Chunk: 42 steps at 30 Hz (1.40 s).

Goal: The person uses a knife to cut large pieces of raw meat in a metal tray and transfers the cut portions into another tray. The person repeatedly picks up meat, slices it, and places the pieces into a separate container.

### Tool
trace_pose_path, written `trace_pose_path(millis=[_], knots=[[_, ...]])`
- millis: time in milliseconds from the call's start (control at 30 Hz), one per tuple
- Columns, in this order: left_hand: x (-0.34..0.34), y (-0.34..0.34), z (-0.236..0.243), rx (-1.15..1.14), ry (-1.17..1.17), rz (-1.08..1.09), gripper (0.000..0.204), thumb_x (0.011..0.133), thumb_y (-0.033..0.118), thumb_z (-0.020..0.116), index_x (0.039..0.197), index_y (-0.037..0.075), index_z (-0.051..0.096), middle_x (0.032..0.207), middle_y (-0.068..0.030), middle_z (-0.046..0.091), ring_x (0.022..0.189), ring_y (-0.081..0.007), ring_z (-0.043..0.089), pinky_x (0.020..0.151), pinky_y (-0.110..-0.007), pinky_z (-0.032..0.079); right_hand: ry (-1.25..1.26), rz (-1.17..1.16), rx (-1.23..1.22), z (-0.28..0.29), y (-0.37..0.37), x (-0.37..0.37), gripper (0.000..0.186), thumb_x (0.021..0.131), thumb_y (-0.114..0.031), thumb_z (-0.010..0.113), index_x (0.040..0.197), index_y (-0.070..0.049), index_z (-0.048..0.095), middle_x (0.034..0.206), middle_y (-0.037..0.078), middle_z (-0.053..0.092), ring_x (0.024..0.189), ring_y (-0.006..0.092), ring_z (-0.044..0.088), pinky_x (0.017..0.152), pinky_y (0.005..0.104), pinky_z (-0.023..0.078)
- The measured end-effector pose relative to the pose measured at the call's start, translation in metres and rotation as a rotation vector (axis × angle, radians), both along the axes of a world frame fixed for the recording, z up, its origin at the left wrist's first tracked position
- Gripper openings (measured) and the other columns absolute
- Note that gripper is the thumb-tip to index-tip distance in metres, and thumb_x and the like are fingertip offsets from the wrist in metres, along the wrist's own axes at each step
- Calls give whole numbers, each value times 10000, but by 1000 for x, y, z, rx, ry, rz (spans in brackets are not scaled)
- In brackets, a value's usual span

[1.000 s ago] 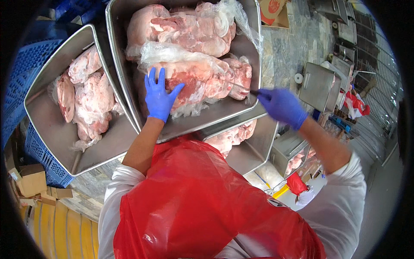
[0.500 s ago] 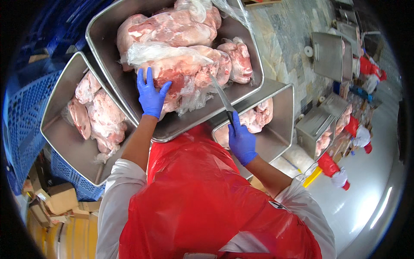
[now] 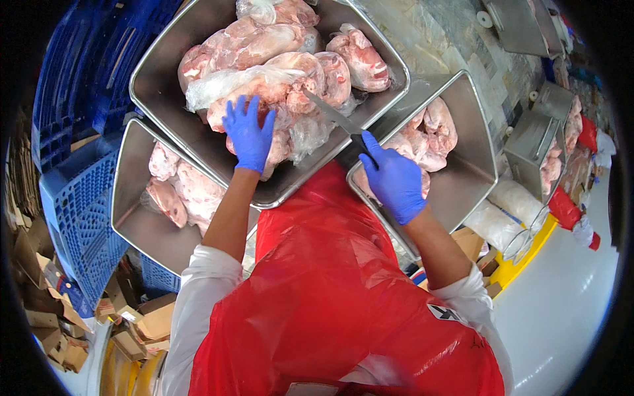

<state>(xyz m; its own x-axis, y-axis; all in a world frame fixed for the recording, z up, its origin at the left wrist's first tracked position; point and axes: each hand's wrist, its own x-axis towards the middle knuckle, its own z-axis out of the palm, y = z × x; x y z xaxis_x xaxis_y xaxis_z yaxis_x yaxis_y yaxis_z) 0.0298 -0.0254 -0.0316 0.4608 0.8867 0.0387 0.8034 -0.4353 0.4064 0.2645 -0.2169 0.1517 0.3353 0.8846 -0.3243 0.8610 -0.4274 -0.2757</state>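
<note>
My left hand [image 3: 249, 135], in a blue glove, lies with fingers spread on a large raw meat piece [image 3: 218, 113] partly covered by clear plastic film [image 3: 244, 84]. In my right hand [image 3: 396, 178], also gloved in blue, is a knife [image 3: 335, 116] with a dark handle. Its blade points up and left over the bin, and the tip meets the meat near its right part. The metal bin [image 3: 155, 99] under both hands also holds another long wrapped piece [image 3: 244, 46] behind and a smaller wrapped piece [image 3: 360, 59] at the right.
A second metal bin [image 3: 132, 211] with meat stands at the left, a third [image 3: 472, 155] at the right. Blue plastic crates [image 3: 82, 204] and cardboard boxes [image 3: 158, 317] are farther left. At far right, a person in red and white [image 3: 568, 211] is near more metal bins [image 3: 528, 148].
The whole view has shifted and turned a little. My left hand sits slightly farther right on the meat, and the knife tip slightly farther left. The knife stays in my right hand.
</note>
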Motion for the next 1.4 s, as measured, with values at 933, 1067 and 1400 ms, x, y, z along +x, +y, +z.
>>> trace_pose_path(millis=[933,1067,1400], knots=[[-64,27,-31,-32,-114,15,729,931,371,764,1515,42,480,1532,-393,370,1414,-535,397,1173,-529,356,-66,461,169,13,96,57,242,967,-249,614,1187,-168,675,810,139,701,699,356,690,619,482,554],[-67,27,-37,-142,-167,38,785,956,386,739,1576,56,389,1610,-374,241,1493,-506,292,1214,-512,299,-12,232,64,-4,46,40,293,985,-285,604,1245,-170,675,811,144,702,685,348,699,604,476,566],[-66,38,-27,-175,-48,34,789,965,436,708,1563,27,396,1567,-398,301,1462,-540,329,1196,-515,327,87,50,165,-70,-17,35,436,981,-348,652,1408,-258,624,786,145,659,673,355,674,600,464,552]])
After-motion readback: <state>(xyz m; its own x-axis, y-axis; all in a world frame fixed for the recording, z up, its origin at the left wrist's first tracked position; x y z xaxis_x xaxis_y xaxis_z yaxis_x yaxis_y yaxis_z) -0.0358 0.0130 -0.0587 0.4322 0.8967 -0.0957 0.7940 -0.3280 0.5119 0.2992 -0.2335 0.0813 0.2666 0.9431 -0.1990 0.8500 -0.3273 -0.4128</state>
